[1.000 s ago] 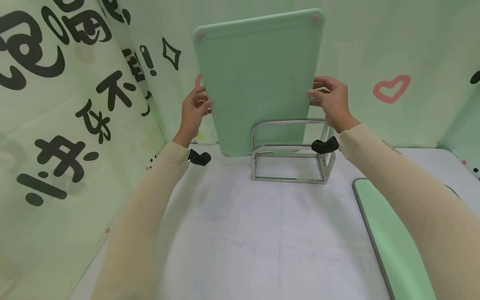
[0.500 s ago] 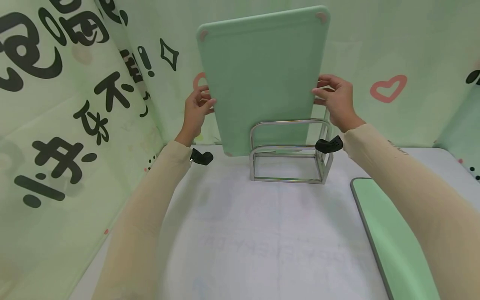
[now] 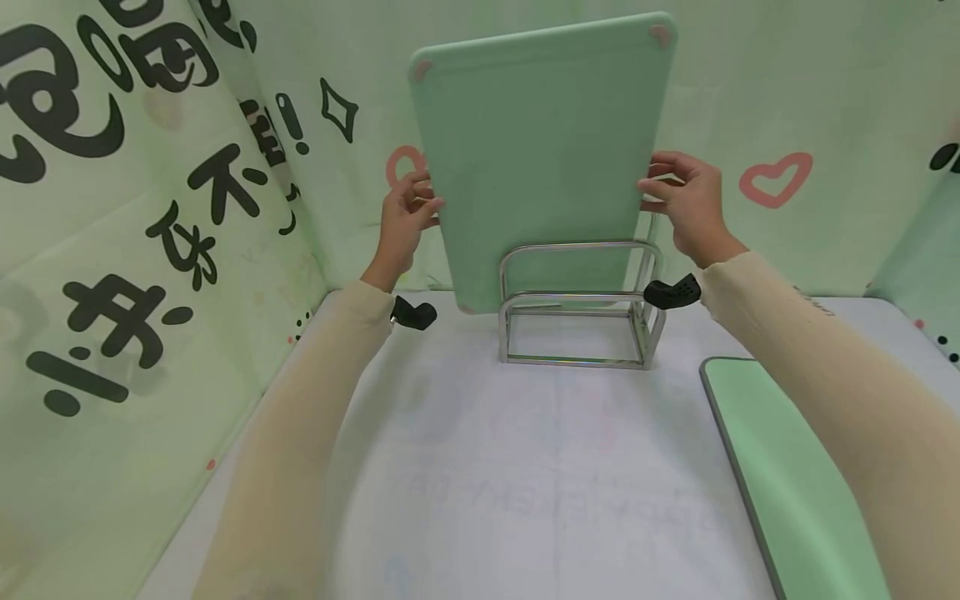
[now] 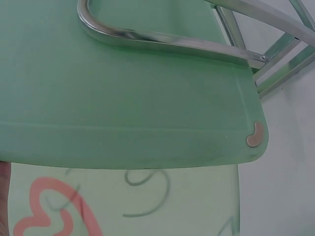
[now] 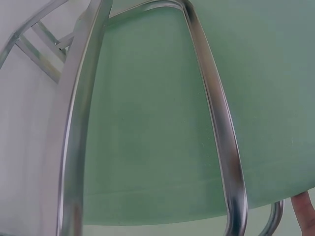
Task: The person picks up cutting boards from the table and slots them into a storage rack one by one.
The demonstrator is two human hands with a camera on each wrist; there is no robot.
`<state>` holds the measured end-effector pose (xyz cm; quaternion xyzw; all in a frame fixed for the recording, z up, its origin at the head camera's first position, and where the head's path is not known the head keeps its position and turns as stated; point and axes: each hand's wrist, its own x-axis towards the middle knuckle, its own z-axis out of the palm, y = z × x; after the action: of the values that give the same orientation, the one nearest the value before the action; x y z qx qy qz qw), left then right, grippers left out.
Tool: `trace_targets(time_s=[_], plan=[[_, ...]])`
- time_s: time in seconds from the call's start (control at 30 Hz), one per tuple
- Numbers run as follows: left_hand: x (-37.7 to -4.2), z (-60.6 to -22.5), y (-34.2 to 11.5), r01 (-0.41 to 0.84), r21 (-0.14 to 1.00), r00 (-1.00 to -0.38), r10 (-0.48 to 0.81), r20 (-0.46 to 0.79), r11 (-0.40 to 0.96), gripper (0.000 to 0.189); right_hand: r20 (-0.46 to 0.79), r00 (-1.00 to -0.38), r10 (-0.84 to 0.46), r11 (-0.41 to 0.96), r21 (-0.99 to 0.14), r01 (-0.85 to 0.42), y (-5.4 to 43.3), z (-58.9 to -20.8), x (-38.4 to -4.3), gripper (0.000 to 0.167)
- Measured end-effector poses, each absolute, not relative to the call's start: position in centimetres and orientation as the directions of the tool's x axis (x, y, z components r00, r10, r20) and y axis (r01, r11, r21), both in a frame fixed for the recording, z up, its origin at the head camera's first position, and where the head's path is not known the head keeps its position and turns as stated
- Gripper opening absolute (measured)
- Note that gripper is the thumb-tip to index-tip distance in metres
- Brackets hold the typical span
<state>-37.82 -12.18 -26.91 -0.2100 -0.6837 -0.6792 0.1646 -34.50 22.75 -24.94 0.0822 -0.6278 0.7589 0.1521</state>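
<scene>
A pale green cutting board with pinkish corner pads stands upright, slightly tilted, behind the front hoops of a metal rack. My left hand pinches its left edge, and my right hand pinches the right edge. In the left wrist view, the board's lower corner pad sticks out past the rack's hoop. The right wrist view has the rack's tubes crossing in front of the board, with a fingertip at its edge. Whether its bottom touches the table is unclear.
On the white table, a second green board with a grey rim lies flat at the right, partly under my right forearm. Printed green cloth walls the back and left side.
Both hands have shifted the cutting board to the right, so more of it now stands behind the rack's hoops. The rack and the flat board stay put.
</scene>
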Motion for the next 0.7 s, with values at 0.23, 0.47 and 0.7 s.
trace_targets(time_s=[0.23, 0.47, 0.7], plan=[[-37.8, -26.9, -11.6, 0.510, 0.860, -0.858, 0.067, 0.509, 0.000, 0.035, 0.320, -0.939, 0.126, -0.172, -0.925, -0.338, 23.4, -24.8, -34.3, 0.023], [-38.1, -27.1, -11.0, 0.503, 0.864, -0.862, 0.065, 0.502, 0.002, 0.037, 0.315, -0.940, 0.129, -0.171, -0.927, -0.334, 24.0, -24.7, -34.0, 0.025], [-38.4, -27.4, -10.4, 0.505, 0.863, -0.859, 0.086, 0.504, -0.014, 0.036, 0.315, -0.938, 0.142, -0.171, -0.926, -0.337, 24.6, -24.9, -33.5, 0.024]])
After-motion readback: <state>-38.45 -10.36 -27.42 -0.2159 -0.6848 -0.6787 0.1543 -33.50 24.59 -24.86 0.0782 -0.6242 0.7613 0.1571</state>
